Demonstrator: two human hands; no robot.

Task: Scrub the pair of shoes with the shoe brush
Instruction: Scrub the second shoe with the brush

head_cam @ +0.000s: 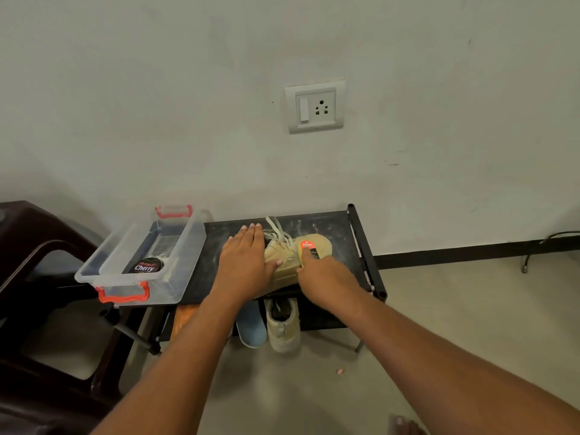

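Observation:
A tan lace-up shoe (284, 260) lies on the black top shelf of a shoe rack (332, 226). My left hand (243, 257) rests flat on the shoe's left side with fingers straight and the thumb on the shoe. My right hand (326, 277) grips a shoe brush (309, 246) with an orange label and holds it against the shoe's right side. The second tan shoe (284, 328) stands on the lower shelf, partly hidden by the top shelf.
A clear plastic box (188, 246) with red handles sits at the rack's left end and holds a round Cherry polish tin (147, 265). A blue shoe (251, 328) is on the lower shelf. A dark brown chair (47, 277) stands at the left. The wall carries a socket (315, 106).

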